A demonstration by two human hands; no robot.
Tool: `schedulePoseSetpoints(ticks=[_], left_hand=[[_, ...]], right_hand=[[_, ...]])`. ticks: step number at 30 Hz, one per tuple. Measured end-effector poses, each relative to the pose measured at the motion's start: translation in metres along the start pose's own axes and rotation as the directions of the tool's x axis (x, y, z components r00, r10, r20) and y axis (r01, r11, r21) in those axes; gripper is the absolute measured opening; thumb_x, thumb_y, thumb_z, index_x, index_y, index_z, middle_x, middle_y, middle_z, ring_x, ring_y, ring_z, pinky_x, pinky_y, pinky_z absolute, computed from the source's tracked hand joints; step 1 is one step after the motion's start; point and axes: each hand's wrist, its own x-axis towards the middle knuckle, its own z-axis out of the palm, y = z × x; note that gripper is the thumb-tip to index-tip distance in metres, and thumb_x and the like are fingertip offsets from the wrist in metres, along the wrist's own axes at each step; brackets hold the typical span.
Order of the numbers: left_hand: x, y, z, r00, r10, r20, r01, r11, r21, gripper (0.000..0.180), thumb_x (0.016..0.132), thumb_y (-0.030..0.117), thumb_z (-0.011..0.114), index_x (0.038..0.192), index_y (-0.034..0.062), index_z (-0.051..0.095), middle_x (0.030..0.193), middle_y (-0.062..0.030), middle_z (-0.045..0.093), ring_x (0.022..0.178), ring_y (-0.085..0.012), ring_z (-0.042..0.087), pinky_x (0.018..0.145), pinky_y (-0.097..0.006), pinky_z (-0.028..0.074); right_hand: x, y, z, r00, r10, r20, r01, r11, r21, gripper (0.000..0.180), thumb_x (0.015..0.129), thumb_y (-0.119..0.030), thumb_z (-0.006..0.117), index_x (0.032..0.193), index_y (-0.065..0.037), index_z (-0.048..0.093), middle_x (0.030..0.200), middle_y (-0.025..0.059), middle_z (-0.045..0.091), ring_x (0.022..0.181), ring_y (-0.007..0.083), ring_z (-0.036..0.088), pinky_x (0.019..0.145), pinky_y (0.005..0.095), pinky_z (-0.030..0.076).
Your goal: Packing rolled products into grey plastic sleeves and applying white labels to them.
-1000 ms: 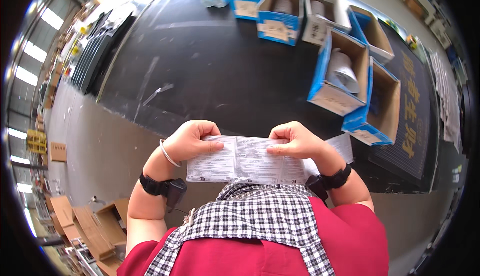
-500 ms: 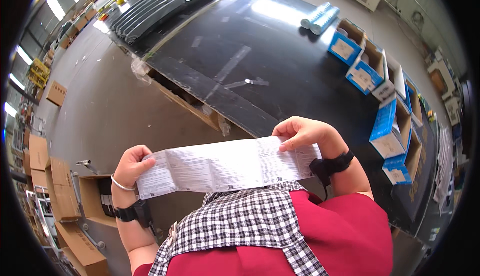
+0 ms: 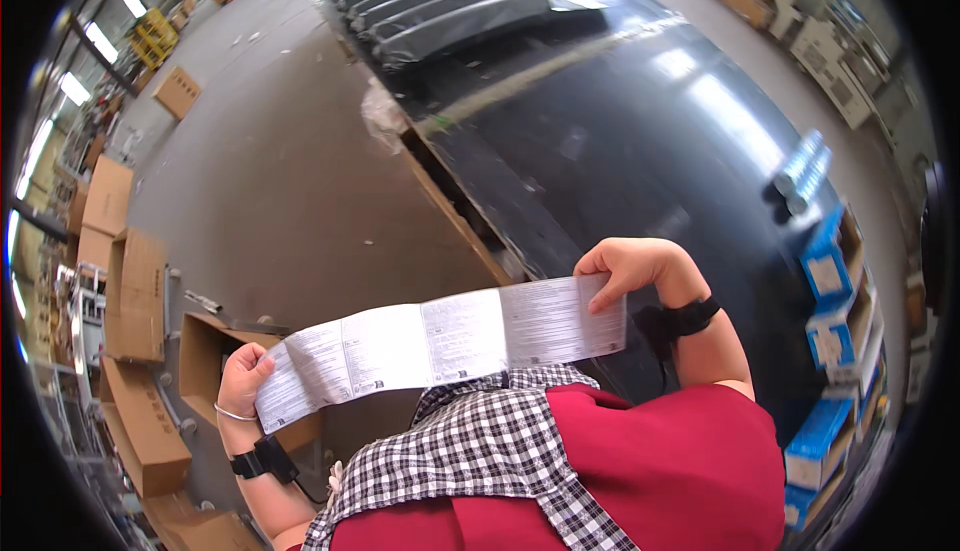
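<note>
A long printed leaflet, creased into several panels, is stretched out in front of my chest. My left hand pinches its left end between thumb and fingers. At the other end, my right hand grips the upper edge near the corner, thumb on the printed face. The sheet sags slightly and slants, its left end lower than its right. Black straps with small devices sit on both wrists.
A large dark table stretches ahead and right. Black folded sheets lie at its far end. Blue cartons and wrapped cylinders line its right side. Open cardboard boxes stand at left, beyond a grey floor.
My view has swung left, so the table and cartons appear farther right. The leaflet's left end has dropped with my left hand, and my right hand holds it closer to its right end.
</note>
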Motion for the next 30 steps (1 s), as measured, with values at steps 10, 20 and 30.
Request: schedulePoseSetpoints(ticks=[10,20,30], left_hand=[[0.103,-0.013,-0.159,0.922,-0.075,-0.379,0.237,0.884,0.402,0.025,0.083,0.013,0.078,0.103,0.0017,0.067,0.088,-0.0013,0.066,0.078,-0.0102,0.062,0.073,-0.027,0.052],[0.432,0.165,-0.105,0.628,0.436,0.645,-0.757,0.534,0.376,0.076,0.078,0.035,0.083,0.142,0.0077,0.053,0.153,-0.0189,0.043,0.142,-0.0361,0.039,0.116,-0.045,0.032],[0.651,0.231,-0.171,0.868,0.247,0.431,-0.351,0.919,0.18,0.019,0.09,0.014,0.072,0.104,0.0012,0.071,0.087,-0.011,0.074,0.077,-0.0112,0.067,0.072,-0.028,0.053]], right_hand=[[0.22,-0.121,-0.14,0.992,-0.103,-0.068,0.086,0.972,-0.218,0.031,0.081,-0.023,0.081,0.102,-0.002,0.071,0.082,0.0056,0.071,0.077,0.0119,0.063,0.072,0.0303,0.052],[0.427,-0.313,-0.172,0.944,-0.328,-0.043,0.261,0.82,-0.51,0.029,0.076,-0.022,0.076,0.099,-0.006,0.07,0.087,0.0179,0.07,0.083,0.0373,0.068,0.073,0.0432,0.052],[0.569,-0.372,-0.327,0.259,-0.755,-0.602,0.055,0.634,-0.772,0.043,0.072,-0.021,0.083,0.11,-0.011,0.066,0.112,0.0097,0.063,0.108,0.0334,0.058,0.094,0.0446,0.046]])
